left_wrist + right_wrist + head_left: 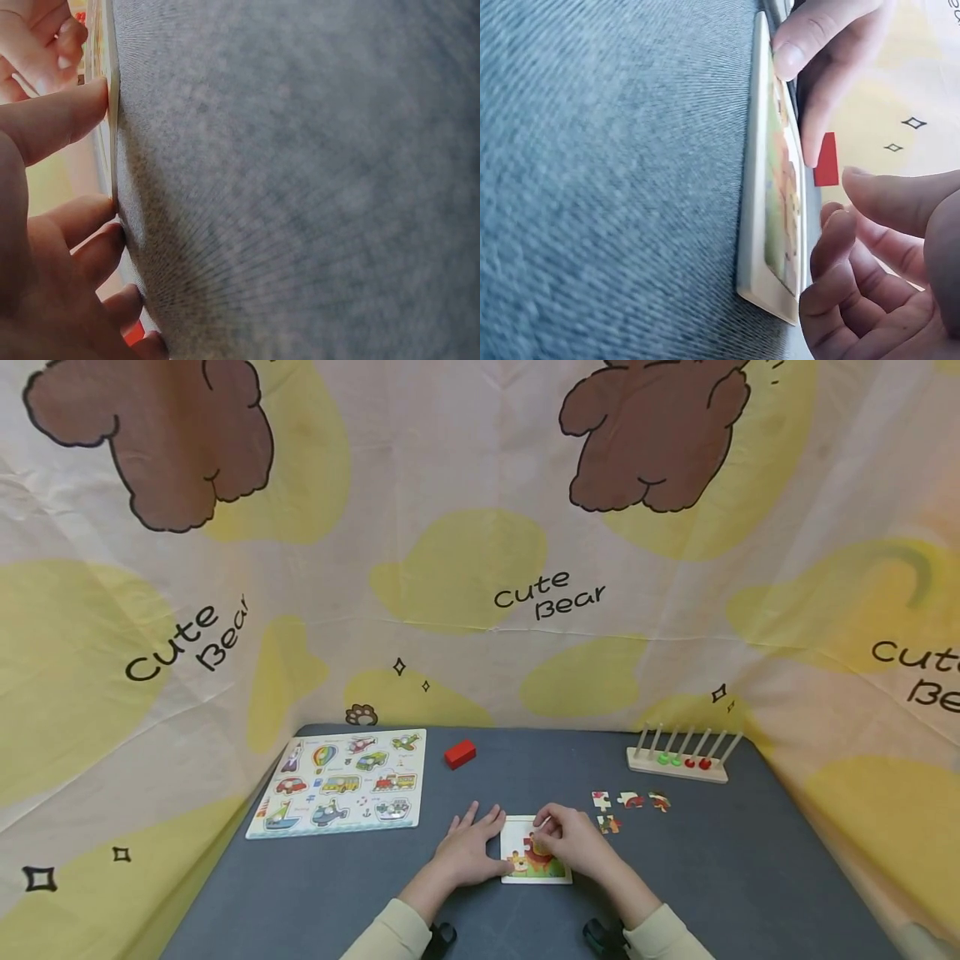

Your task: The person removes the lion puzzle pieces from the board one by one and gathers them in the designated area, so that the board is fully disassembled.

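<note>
A small jigsaw puzzle in a pale frame (pixel 557 877) lies flat on the dark table, its lower part showing a coloured picture. Beside its left edge, my left hand (pixel 468 852) is spread; the thumb touches the frame's lower left and the fingertips rest near the upper left corner. My right hand (pixel 573 839) hovers over the puzzle's upper right and hides that part. In the right wrist view, the right thumb (pixel 885 196) and bent fingers stand apart, with no piece visible between them. Several loose puzzle pieces (pixel 630 799) lie to the right.
A picture board of vehicles (pixel 345 783) lies at the back left. Right of it sits a red block (pixel 460 754). At the back right stands a wooden peg rack (pixel 678 766) with green and red beads. A printed cloth (pixel 457 568) hangs behind the table.
</note>
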Demonstrator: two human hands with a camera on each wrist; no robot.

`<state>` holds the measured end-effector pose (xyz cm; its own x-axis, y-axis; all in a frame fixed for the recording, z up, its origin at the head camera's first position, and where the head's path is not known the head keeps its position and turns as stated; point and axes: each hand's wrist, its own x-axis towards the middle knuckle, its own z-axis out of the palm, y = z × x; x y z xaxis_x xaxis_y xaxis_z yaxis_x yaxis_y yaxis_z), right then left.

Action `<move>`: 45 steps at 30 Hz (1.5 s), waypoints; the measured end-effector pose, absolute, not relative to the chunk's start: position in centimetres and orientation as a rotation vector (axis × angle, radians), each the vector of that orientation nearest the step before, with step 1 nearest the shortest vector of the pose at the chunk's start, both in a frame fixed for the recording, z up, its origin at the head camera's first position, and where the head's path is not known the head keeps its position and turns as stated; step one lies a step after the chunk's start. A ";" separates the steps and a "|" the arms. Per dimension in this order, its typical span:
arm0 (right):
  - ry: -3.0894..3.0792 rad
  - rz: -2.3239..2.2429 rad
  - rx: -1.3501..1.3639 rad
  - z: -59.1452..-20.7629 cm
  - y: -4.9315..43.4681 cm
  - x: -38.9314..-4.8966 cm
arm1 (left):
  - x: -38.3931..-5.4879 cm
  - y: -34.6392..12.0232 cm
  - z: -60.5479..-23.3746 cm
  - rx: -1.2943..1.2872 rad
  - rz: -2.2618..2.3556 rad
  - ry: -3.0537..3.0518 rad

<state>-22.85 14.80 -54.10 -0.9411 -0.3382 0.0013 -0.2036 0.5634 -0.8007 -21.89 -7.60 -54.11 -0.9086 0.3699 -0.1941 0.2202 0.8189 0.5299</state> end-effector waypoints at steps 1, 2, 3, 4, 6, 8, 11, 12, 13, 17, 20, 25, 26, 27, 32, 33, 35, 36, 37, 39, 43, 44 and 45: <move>2.632 -1.314 -0.465 -54.2 14.8 -22.9 | -21.9 -7.6 -54.2 0.451 0.740 2.714; 2.634 -1.301 -0.470 -54.3 14.7 -22.9 | -21.9 -7.6 -54.2 0.450 0.739 2.714; 2.637 -1.289 -0.475 -54.3 14.6 -22.9 | -21.9 -7.6 -54.2 0.450 0.737 2.716; 2.643 -1.277 -0.479 -54.4 14.6 -23.0 | -21.9 -7.6 -54.3 0.449 0.736 2.715; 2.663 -1.251 -0.485 -54.7 14.5 -23.1 | -21.9 -7.6 -54.3 0.448 0.731 2.716; 2.676 -1.245 -0.495 -54.8 14.5 -23.2 | -21.9 -7.6 -54.3 0.447 0.725 2.718; 2.681 -1.225 -0.490 -54.9 14.4 -23.3 | -22.0 -7.6 -54.2 0.451 0.717 2.722; 2.683 -1.213 -0.488 -54.8 14.4 -23.3 | -22.0 -7.6 -54.2 0.454 0.719 2.721; 2.686 -1.199 -0.485 -54.8 14.4 -23.2 | -22.0 -7.5 -54.1 0.458 0.721 2.720; 2.685 -1.160 -0.474 -54.7 14.3 -23.2 | -22.0 -7.4 -54.2 0.473 0.717 2.723; 2.674 -1.162 -0.474 -54.6 14.2 -23.2 | -22.0 -7.4 -54.3 0.469 0.707 2.733; 2.673 -1.155 -0.465 -54.6 14.1 -23.2 | -22.1 -7.5 -54.2 0.468 0.710 2.731; 2.672 -1.156 -0.465 -54.6 14.0 -23.2 | -22.1 -7.5 -54.2 0.471 0.711 2.732; 2.673 -1.156 -0.465 -54.6 14.0 -23.2 | -22.1 -7.5 -54.2 0.474 0.712 2.732; 2.693 -1.141 -0.474 -54.5 14.1 -23.0 | -21.9 -7.5 -54.0 0.484 0.697 2.742; 2.694 -1.143 -0.474 -54.5 14.1 -23.0 | -21.9 -7.5 -54.0 0.484 0.695 2.742; 2.684 -1.154 -0.468 -54.5 14.1 -23.0 | -22.0 -7.5 -54.0 0.480 0.695 2.740; 2.677 -1.163 -0.465 -54.5 14.1 -23.0 | -22.0 -7.5 -54.0 0.478 0.700 2.737; 2.669 -1.171 -0.460 -54.5 14.1 -23.0 | -22.0 -7.5 -53.9 0.477 0.703 2.736; 2.655 -1.187 -0.451 -54.5 14.1 -23.0 | -22.1 -7.5 -54.0 0.470 0.700 2.731; 2.648 -1.214 -0.460 -54.6 14.2 -22.9 | -22.1 -7.5 -54.2 0.463 0.699 2.726; 2.646 -1.223 -0.464 -54.7 14.2 -22.9 | -22.1 -7.5 -54.2 0.459 0.697 2.725; 2.646 -1.235 -0.480 -54.7 14.2 -22.9 | -22.0 -7.6 -54.2 0.459 0.698 2.725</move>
